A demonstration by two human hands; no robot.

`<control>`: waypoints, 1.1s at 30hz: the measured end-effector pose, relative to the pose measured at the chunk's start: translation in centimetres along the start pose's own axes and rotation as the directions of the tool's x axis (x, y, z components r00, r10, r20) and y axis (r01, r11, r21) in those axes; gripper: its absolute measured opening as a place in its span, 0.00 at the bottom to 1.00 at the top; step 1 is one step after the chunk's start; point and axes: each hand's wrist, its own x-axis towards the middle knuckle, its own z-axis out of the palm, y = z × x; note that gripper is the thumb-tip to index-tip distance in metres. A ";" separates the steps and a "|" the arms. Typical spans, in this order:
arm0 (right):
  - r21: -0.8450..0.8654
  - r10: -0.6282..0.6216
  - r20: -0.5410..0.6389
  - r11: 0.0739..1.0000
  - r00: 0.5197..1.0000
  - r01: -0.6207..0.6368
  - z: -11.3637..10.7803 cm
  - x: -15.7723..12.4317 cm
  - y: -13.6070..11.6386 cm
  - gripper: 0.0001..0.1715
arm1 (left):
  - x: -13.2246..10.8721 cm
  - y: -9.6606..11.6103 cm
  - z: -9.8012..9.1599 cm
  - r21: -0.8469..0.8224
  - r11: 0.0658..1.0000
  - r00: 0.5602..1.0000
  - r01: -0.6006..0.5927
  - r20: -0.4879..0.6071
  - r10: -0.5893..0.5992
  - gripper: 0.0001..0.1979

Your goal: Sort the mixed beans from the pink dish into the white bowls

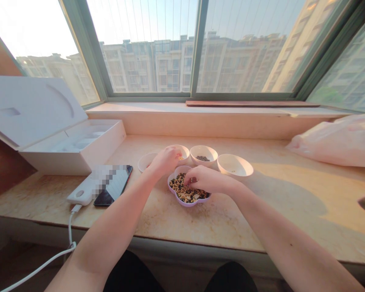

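A light purple, petal-shaped bowl (189, 204) holds mixed beans (182, 190), tan, dark and pale. My right hand (205, 179) reaches into it from the right, fingers curled and pinched at the beans; what they grip is hidden. Above the left rim of a white bowl (185, 151) is my left hand (166, 160), its fingers drawn together and pointing into it. A few yellowish pieces show by those fingertips, and I cannot make out what they hold. Dark seeds or beans (202, 158) lie in the white bowl (213, 151) to the right.
Another white bowl (241, 164) with a few pale bits stands at right; one more (143, 161) is partly behind my left hand. Left lie a phone (117, 188), a white device (82, 192) with a cable (69, 227), and an open white box (101, 142). A plastic bag (337, 140) sits far right.
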 end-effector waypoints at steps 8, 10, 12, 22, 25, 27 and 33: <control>0.021 -0.164 -0.021 0.986 0.986 0.165 0.6 0.5 -1.1 0.13 | 0.2 0.0 -0.1 0.002 1.000 1.000 -0.001 -0.013 0.001 0.14; 0.018 -0.183 -0.023 0.983 0.983 0.183 0.9 0.6 -1.2 0.12 | 0.1 0.0 -0.1 -0.002 1.000 1.000 0.011 -0.012 -0.011 0.14; 0.003 -0.167 -0.015 0.986 0.986 0.167 1.1 0.7 -1.2 0.12 | 0.1 0.1 -0.1 -0.007 1.000 1.000 0.015 -0.017 -0.015 0.14; 0.021 -0.011 -0.008 1.000 1.000 0.011 1.6 0.8 -1.0 0.07 | 0.0 0.1 -0.1 -0.019 1.000 1.000 -0.012 -0.016 0.012 0.14; -0.045 -0.052 -0.006 0.998 0.999 0.052 1.4 0.8 -1.1 0.07 | 0.0 0.3 -0.2 -0.031 0.999 1.000 -0.006 -0.015 0.006 0.14; -0.071 -0.090 -0.015 0.994 0.996 0.088 1.0 0.7 -1.0 0.08 | -0.1 0.4 -0.4 -0.049 0.999 1.000 -0.008 -0.023 0.007 0.13; -0.122 0.035 -0.227 0.990 0.973 -0.064 -1.9 0.3 0.4 0.14 | -0.2 0.9 -1.0 -0.073 0.996 0.999 -0.046 -0.015 0.045 0.11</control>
